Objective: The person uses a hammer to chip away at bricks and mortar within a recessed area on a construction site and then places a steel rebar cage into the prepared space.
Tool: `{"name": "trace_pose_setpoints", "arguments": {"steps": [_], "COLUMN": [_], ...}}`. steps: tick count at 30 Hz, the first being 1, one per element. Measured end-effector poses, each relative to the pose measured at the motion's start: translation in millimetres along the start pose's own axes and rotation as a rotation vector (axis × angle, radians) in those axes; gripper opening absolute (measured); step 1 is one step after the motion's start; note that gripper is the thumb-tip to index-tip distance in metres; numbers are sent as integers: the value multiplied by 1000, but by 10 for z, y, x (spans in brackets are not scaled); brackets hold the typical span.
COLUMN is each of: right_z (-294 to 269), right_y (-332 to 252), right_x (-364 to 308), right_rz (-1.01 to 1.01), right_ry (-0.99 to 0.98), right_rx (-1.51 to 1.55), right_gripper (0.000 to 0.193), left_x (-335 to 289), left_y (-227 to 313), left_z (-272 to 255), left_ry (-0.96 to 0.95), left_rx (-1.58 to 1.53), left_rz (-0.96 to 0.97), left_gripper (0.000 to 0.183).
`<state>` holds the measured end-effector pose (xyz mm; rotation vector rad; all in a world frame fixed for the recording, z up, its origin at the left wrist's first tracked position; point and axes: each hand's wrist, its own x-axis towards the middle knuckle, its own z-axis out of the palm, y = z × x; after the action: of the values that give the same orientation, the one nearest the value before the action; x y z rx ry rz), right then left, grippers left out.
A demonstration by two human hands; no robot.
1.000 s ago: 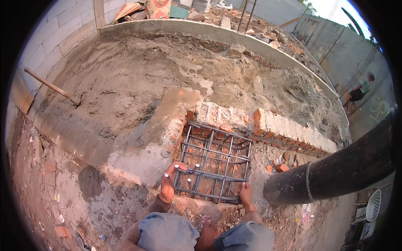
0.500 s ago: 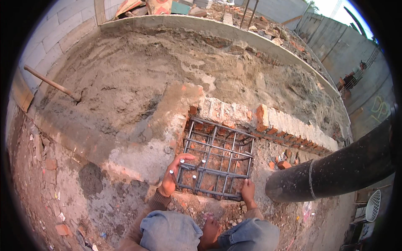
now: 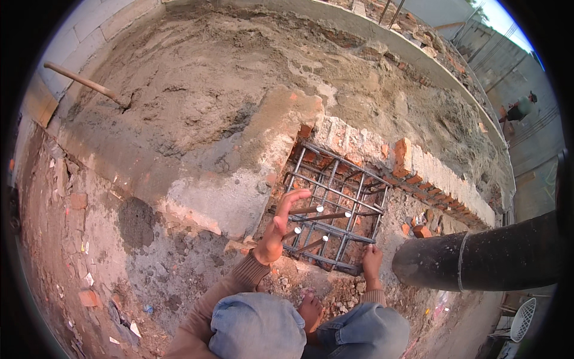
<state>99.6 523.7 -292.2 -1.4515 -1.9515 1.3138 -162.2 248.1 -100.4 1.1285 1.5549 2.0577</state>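
Note:
A steel rebar cage point(image 3: 341, 194) lies in a brick-edged pit in front of me. Several upright bars point(image 3: 336, 215) with white tips rise from its near left part and lean to the right. My left hand point(image 3: 274, 238) is at the cage's left side, close beside these bars; its fingers are stretched out and hold nothing. Whether the palm touches a bar I cannot tell. My right hand point(image 3: 372, 263) is closed on the cage's near right corner. Its fingertips are partly hidden.
A low broken brick wall point(image 3: 359, 143) borders the pit's far side. Wet mortar-like earth point(image 3: 203, 66) spreads beyond it, with a wooden handle point(image 3: 84, 81) sticking out at left. A thick black pipe point(image 3: 478, 260) lies at right. Another person point(image 3: 520, 110) is far right.
The view has shifted, so the cage appears farther right and higher. My left hand's fingers have straightened. The white-tipped bars now lean more to the right. My right hand stays at its corner.

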Motion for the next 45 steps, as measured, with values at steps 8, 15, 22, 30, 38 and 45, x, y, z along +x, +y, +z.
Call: {"name": "trace_pose_setpoints", "arguments": {"steps": [8,15,22,30,38,45], "right_z": [-94,-67,-173,-100,-34,-65], "right_y": [-257,-294,-24,-357,-6,-229], "right_x": [-29,-87,81,-43,-9,-83], "right_rz": [-8,78,-181,201,118,-11], "right_ry": [-63,-67,65,-191,-4,-11], "right_rx": [-47,76,-232,256,47,-136], "right_gripper": [30,33,32,32,41,33], "left_x": [19,-111,-251,-289,-297,-344], "left_y": [-64,-115,-395,-631,-595,-685], "left_z": [10,-107,-118,-104,-31,-101], "left_ry": [57,294,122,247,226,254], "left_rx": [-80,-387,-222,-119,-180,-267], "left_rz": [-26,-36,-150,-93,-83,-88], "left_gripper": [99,107,100,53,56,60]}}
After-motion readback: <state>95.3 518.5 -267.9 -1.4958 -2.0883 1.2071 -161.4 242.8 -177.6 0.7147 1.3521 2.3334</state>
